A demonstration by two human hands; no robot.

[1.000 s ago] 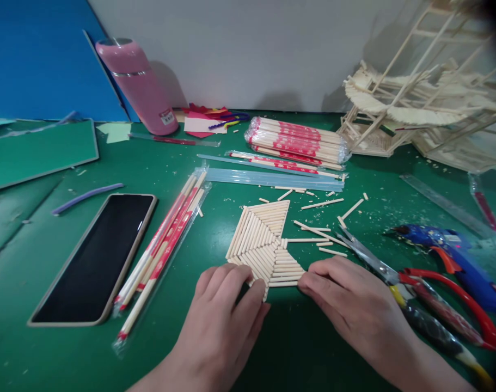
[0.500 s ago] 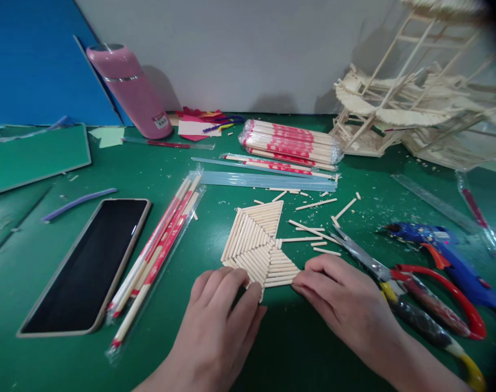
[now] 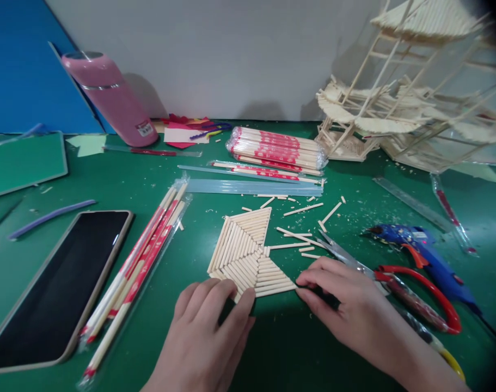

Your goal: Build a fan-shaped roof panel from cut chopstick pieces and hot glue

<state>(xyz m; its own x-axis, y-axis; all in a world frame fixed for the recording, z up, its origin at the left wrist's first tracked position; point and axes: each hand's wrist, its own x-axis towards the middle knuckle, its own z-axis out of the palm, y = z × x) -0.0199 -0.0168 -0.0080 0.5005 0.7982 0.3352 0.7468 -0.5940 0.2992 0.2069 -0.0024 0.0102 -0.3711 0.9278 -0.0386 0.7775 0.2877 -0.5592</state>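
Observation:
A flat, many-sided panel of short wooden sticks (image 3: pixel 235 245) lies on the green table, its sticks set in wedges around a centre. One wedge on the right is open, with a single stick (image 3: pixel 288 246) running out from the centre. My left hand (image 3: pixel 215 321) holds the panel's near left edge between thumb and fingers, hiding part of that edge. At the near right corner, the thumb and index finger of my right hand (image 3: pixel 337 305) close around the tip. Cut stick pieces (image 3: pixel 302 209) and scissors (image 3: pixel 346 256) with red and yellow handles lie just beyond my right hand.
A blue glue gun (image 3: pixel 415 237) lies at the right. A phone (image 3: pixel 60 288) and wrapped chopsticks (image 3: pixel 137 272) are at the left. Further back are glue sticks (image 3: pixel 251 187), a chopstick bundle (image 3: pixel 276 147), a pink bottle (image 3: pixel 112 98) and a stick-built model (image 3: pixel 366 114).
The view has shifted, so most things sit further left. My right thumb and index finger are slightly further apart at the corner. My left hand stays at the near edge.

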